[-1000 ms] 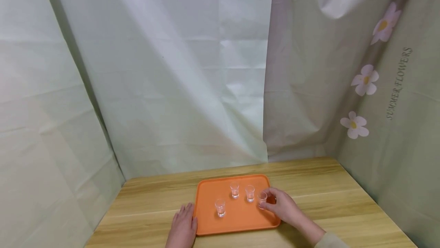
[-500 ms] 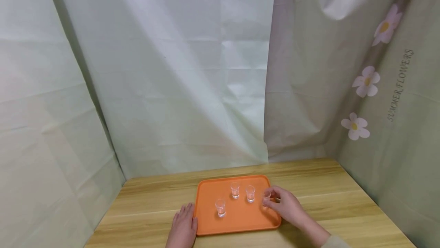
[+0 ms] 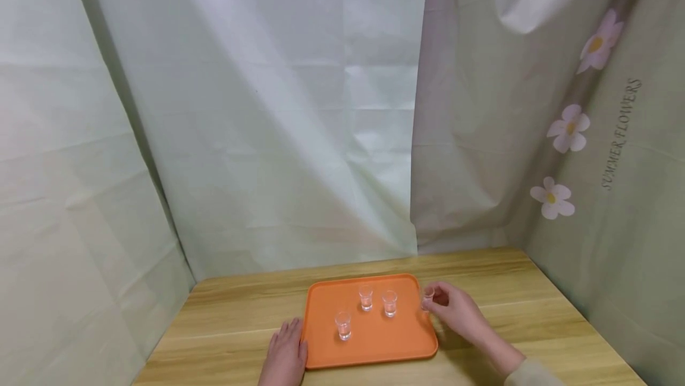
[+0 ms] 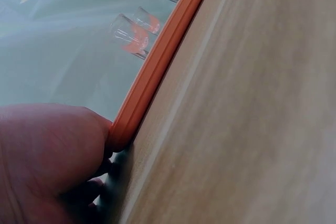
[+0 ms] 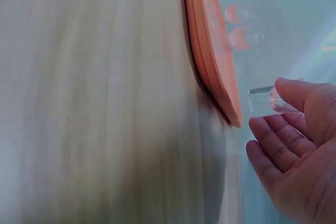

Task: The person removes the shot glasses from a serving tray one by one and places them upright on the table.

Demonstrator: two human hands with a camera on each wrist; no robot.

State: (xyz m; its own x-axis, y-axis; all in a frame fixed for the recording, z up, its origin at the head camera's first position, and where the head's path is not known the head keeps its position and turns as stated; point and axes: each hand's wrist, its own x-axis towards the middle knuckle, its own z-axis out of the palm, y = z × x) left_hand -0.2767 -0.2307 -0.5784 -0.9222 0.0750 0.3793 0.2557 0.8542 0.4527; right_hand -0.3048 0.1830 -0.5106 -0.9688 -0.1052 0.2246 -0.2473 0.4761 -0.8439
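Note:
My right hand (image 3: 453,310) pinches a small clear shot glass (image 5: 262,102) between thumb and fingers. In the right wrist view that glass is lifted clear of the orange tray (image 5: 212,51), over its right edge in the head view. On the tray stand three more shot glasses: one at the back (image 3: 366,298), one right of it (image 3: 389,303) and one nearer the front left (image 3: 343,326). My left hand (image 3: 285,354) lies on the table with its fingers extended, its thumb side touching the tray's left edge. The left wrist view shows the thumb side against the tray rim (image 4: 152,72).
The wooden table (image 3: 241,314) runs around the tray on all sides. Pale green cloth (image 3: 299,136) hangs behind it, with more cloth at left and right. White flowers (image 3: 552,198) and lettering are printed on the right cloth.
My right hand has lifted the shot glass off the tray's right side and carried it right and slightly away, to the tray's edge. The left hand and the other glasses have stayed put.

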